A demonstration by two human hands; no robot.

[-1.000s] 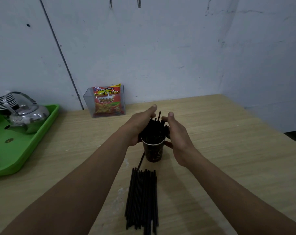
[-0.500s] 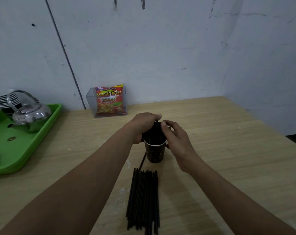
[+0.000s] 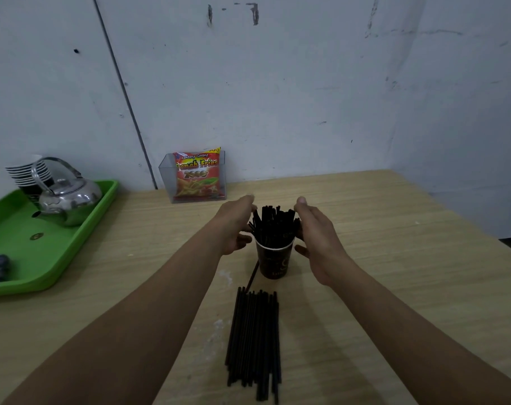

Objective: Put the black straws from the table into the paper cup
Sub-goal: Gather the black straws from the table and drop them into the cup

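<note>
A dark paper cup (image 3: 274,262) stands upright in the middle of the wooden table (image 3: 394,258), packed with several black straws (image 3: 273,225) that stick up out of its rim. My left hand (image 3: 233,223) is just left of those straws and my right hand (image 3: 315,238) just right of them. Both hands have spread fingers and hold nothing. A loose bundle of several black straws (image 3: 255,342) lies flat on the table nearer to me. One single straw (image 3: 253,276) lies slanted by the cup's left side.
A green tray (image 3: 52,252) at the left carries a steel kettle (image 3: 68,200) and stacked cups (image 3: 26,175). A clear holder with a red snack packet (image 3: 197,175) stands against the back wall. The table's right edge runs diagonally at the right.
Both hands have drawn apart from the top of the straws in the cup, and the straws now stand uncovered between them. The view has tilted slightly.
</note>
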